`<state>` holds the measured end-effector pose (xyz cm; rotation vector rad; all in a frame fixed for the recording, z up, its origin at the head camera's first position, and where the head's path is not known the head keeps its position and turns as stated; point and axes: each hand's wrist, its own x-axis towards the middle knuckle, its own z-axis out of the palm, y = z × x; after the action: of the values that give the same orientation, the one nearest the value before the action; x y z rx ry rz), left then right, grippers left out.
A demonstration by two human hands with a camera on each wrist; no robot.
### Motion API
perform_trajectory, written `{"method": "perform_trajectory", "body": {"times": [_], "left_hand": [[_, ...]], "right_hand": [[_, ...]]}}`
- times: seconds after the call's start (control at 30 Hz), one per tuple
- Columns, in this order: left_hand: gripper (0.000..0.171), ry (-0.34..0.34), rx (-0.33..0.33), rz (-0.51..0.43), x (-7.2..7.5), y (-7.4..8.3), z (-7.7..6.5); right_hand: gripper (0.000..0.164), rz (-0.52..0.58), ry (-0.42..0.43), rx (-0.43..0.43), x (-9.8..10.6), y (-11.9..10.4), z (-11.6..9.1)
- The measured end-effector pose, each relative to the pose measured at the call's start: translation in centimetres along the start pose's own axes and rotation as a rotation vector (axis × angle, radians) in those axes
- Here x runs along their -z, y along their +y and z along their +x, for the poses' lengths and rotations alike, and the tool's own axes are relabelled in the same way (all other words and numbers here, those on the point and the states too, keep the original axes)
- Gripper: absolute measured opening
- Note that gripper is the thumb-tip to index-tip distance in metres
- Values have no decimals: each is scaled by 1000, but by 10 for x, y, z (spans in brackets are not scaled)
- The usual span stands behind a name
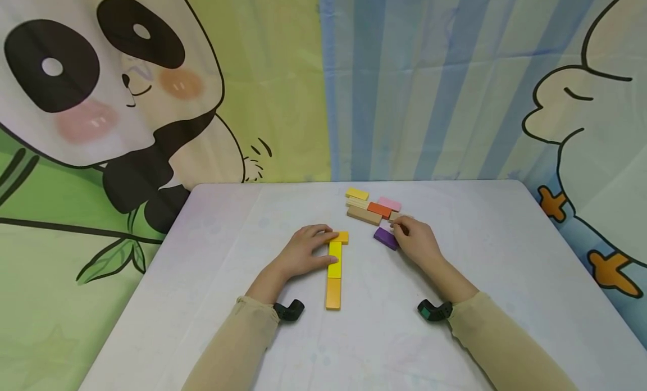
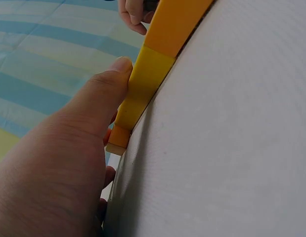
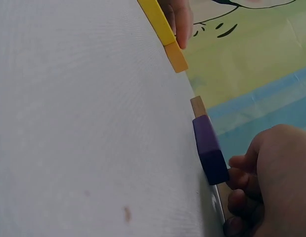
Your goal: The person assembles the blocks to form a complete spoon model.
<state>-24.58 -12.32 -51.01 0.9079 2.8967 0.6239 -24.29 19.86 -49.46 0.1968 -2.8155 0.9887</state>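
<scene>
My left hand (image 1: 305,249) lies beside a T- or L-like line of flat blocks on the table. Its thumb touches the yellow block (image 1: 335,260), and a fingertip rests at the orange block (image 1: 342,237) across the far end. Another orange block (image 1: 333,294) adjoins the yellow one at the near end. My right hand (image 1: 417,240), fingers bent, is at the right of a purple block (image 1: 385,239) and a pale lilac block (image 1: 386,225). Whether the fingertips pinch a block is hidden. In the right wrist view the purple block (image 3: 208,148) stands just beside the fingers.
Behind the right hand lies a cluster: a yellow block (image 1: 357,193), a pale wood block (image 1: 356,203), a pink block (image 1: 390,203), a red-orange block (image 1: 379,210), a tan block (image 1: 364,215) and another pale block (image 1: 400,216). A printed curtain (image 1: 283,99) hangs behind the white table (image 1: 242,211).
</scene>
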Motion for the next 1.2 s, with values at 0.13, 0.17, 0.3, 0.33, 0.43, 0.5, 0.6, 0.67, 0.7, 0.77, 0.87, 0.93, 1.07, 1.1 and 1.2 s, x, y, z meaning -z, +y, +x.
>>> {"method": "perform_trajectory", "body": {"times": [0.13, 0.17, 0.3, 0.33, 0.43, 0.5, 0.6, 0.67, 0.7, 0.77, 0.87, 0.93, 1.07, 1.1, 1.2], "left_hand": [[69, -4, 6, 7, -1, 0, -1], [69, -4, 6, 5, -1, 1, -1], [69, -3, 6, -1, -1, 2, -1], [68, -4, 7, 0, -1, 2, -1], [68, -7, 11, 9, -2, 2, -1], [68, -8, 9, 15, -2, 2, 0], [74, -16, -9, 22, -1, 2, 0], [84, -27, -31, 35, 0, 3, -1], [90, -36, -41, 44, 1, 4, -1], [101, -59, -62, 61, 2, 6, -2], [109, -89, -73, 65, 4, 9, -3], [110, -101, -73, 70, 4, 9, -4], [110, -100, -72, 76, 5, 9, -5], [109, -98, -74, 77, 6, 9, -5], [109, -94, -73, 68, 6, 9, -5]], "right_hand": [[24, 20, -47, 33, 0, -4, -3], [23, 35, -59, 53, 1, -5, -3], [24, 84, -123, 146, 2, -7, -5], [27, 89, -156, 172, 3, -7, -5], [42, 77, -285, 224, 4, -3, -4], [53, 68, -366, 243, 6, 0, -4], [59, 69, -433, 255, 10, 4, -3], [60, 73, -454, 262, 12, 6, -3], [60, 72, -459, 266, 13, 7, -3], [60, 67, -465, 279, 14, 8, -2], [59, 55, -459, 292, 14, 10, -1], [58, 51, -453, 296, 13, 11, 0], [58, 53, -445, 300, 12, 12, 0], [58, 57, -444, 298, 12, 12, 0], [57, 63, -438, 294, 11, 13, 1]]}}
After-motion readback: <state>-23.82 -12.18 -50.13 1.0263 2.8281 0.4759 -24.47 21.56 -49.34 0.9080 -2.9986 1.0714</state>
